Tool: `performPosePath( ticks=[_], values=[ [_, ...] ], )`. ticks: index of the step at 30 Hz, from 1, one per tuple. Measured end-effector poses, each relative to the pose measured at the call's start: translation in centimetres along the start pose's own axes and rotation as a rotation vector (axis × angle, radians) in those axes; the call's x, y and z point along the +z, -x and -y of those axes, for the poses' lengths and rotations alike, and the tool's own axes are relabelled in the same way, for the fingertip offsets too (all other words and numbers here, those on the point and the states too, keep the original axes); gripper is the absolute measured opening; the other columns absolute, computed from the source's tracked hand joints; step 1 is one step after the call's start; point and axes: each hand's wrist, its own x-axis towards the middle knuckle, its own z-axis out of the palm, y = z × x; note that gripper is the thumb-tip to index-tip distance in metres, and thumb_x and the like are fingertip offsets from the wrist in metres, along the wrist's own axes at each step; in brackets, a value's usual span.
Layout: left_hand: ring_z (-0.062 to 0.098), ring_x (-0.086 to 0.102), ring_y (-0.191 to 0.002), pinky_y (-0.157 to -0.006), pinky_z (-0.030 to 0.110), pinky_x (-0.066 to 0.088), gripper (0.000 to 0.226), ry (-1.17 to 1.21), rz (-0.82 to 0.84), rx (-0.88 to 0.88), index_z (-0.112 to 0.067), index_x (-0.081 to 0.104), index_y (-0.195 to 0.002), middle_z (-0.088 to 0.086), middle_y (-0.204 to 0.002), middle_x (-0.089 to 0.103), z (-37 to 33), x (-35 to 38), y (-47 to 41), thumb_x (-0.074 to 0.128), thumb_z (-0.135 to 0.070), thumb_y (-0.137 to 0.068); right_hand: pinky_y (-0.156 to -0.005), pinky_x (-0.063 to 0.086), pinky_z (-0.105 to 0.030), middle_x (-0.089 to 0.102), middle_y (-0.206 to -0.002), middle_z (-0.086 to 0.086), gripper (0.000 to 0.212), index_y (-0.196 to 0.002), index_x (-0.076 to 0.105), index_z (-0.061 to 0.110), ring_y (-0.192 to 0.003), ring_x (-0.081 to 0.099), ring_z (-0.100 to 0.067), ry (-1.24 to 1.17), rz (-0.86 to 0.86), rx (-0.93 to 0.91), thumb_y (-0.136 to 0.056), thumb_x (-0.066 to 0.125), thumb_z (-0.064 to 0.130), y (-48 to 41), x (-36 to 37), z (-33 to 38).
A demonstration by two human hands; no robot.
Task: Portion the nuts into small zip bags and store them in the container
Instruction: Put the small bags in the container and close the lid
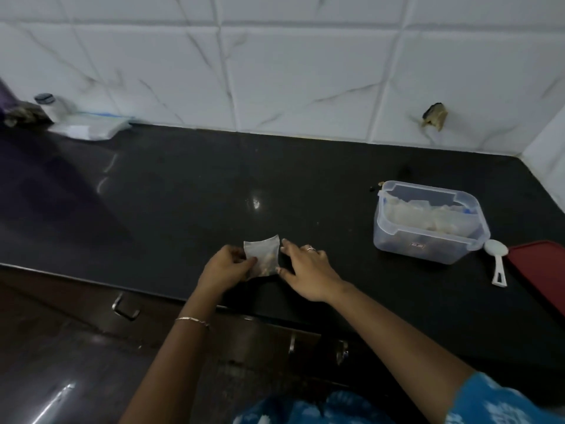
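White marbled wall tiles, black counter, drawers

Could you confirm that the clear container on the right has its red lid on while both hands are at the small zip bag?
Not quite: the clear container is open; the red lid lies on the counter to its right, beyond the white scoop, as the head view shows. The left hand and right hand are indeed at the small zip bag.

Contents of the zip bag look blurred.
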Motion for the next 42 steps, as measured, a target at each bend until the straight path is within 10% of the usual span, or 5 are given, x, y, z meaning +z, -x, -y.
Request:
performPosePath(
  ticks=[6,19,29,36,42],
  values=[
    [0.008,0.064,-0.056,-0.049,0.021,0.052,0.011,0.32,0.029,-0.015,-0.007,0.06,-0.1,0.006,-0.077,0.064,-1.6,0.2,1.2,0.063,-0.004,-0.09,-0.106,0.043,-0.036,0.047,-0.147,-0.002,0.056,-0.148,0.027,0.021,-0.127,0.051,-0.019,-0.502,0.014,0.017,-0.098,0.052,0.024,-0.1,0.1,0.6],
    [0.014,0.068,-0.074,-0.06,0.026,0.057,0.018,0.769,0.22,0.093,-0.007,0.057,-0.11,0.011,-0.094,0.068,-11.3,3.1,1.6,0.061,-0.007,-0.092,-0.086,0.056,-0.031,0.062,-0.118,0.005,0.058,-0.143,0.036,0.024,-0.1,0.063,-0.009,-0.785,-0.414,0.051,-0.092,0.064,0.026,2.1,-7.4,-2.3],
    [0.021,0.068,-0.078,-0.064,0.031,0.057,0.012,0.576,0.324,0.452,-0.013,0.052,-0.089,0.01,-0.089,0.067,-22.6,8.4,1.2,0.064,-0.011,-0.092,-0.082,0.057,-0.028,0.068,-0.103,0.006,0.038,-0.126,0.048,0.023,-0.099,0.067,-0.009,-0.731,-0.681,0.184,-0.092,0.062,0.011,6.3,-16.3,-9.7],
    [0.023,0.066,-0.085,-0.084,0.044,0.056,0.013,0.117,0.211,0.675,-0.019,0.058,-0.087,0.005,-0.087,0.068,-25.8,11.4,-0.8,0.071,-0.021,-0.086,-0.083,0.056,-0.035,0.066,-0.085,0.009,0.022,-0.086,0.055,0.03,-0.083,0.066,-0.01,-0.476,-0.667,0.31,-0.089,0.066,0.011,7.5,-18.8,-15.1],
    [0.017,0.063,-0.096,-0.096,0.048,0.046,0.027,-0.277,0.169,0.728,-0.03,0.05,-0.098,-0.008,-0.091,0.064,-25.4,12.6,-1.3,0.072,-0.032,-0.082,-0.083,0.055,-0.031,0.068,-0.092,-0.001,0.011,-0.096,0.065,0.013,-0.088,0.066,-0.015,-0.327,-0.496,0.392,-0.085,0.07,0.012,7.3,-16.7,-17.0]
  ],
)
